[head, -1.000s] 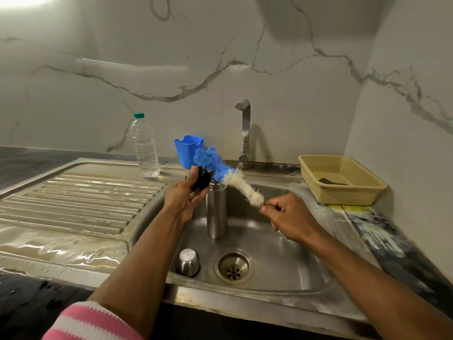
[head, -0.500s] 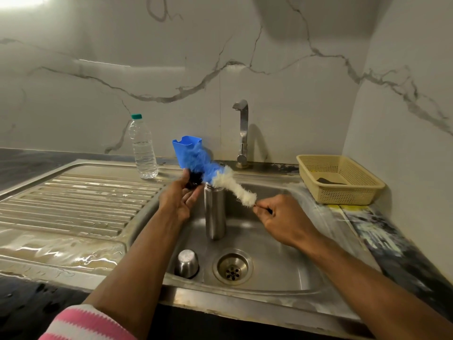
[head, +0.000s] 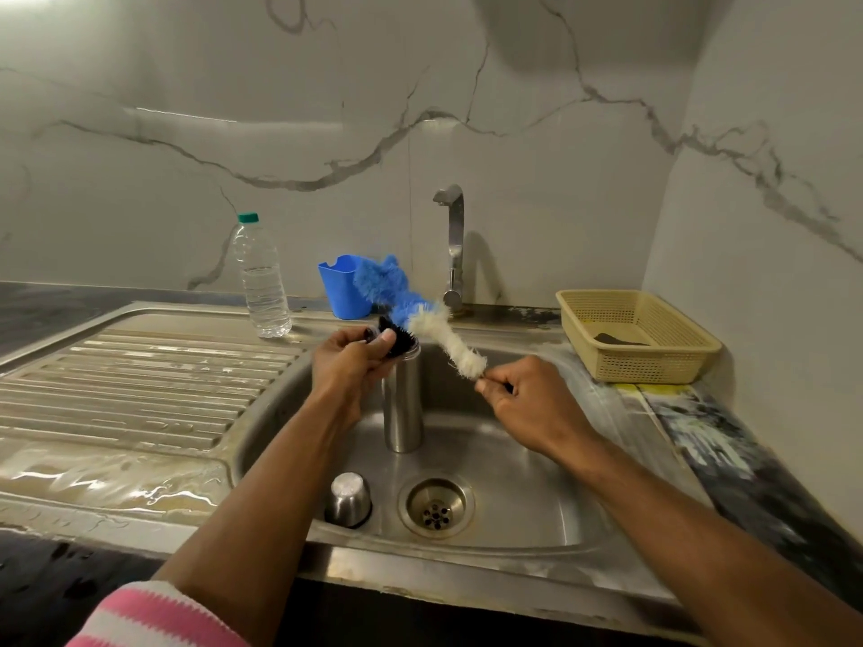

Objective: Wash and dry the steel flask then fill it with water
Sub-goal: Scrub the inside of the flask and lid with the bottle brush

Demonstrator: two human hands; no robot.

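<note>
The left hand (head: pixel 355 366) is curled around a small black item at the mouth of the steel flask (head: pixel 403 403); what that black item is cannot be determined. The right hand (head: pixel 523 403) pinches the thin handle end of a bottle brush (head: pixel 420 315), fingers closed on it. The brush slants up and to the left from that hand, white bristles nearest the grip, blue bristles beyond, its blue end just above and behind the flask's mouth. The two hands are apart, one on either side of the flask. The flask stands upright in the basin of the stainless steel sink (head: pixel 537 483), behind the drain (head: pixel 436 506). A steel cap (head: pixel 348 499) sits mouth-down in the basin to the left of the drain. A tap (head: pixel 453 245) rises at the back of the sink, with a blue plastic holder (head: pixel 341 287) to its left. A capped clear water bottle (head: pixel 261 282) stands upright at the back of the ribbed draining board (head: pixel 140 380). A beige plastic basket (head: pixel 635 333) rests on the counter to the right of the sink, with a dark item lying inside. A pink and white striped sleeve (head: pixel 154 618) shows on the left arm.
</note>
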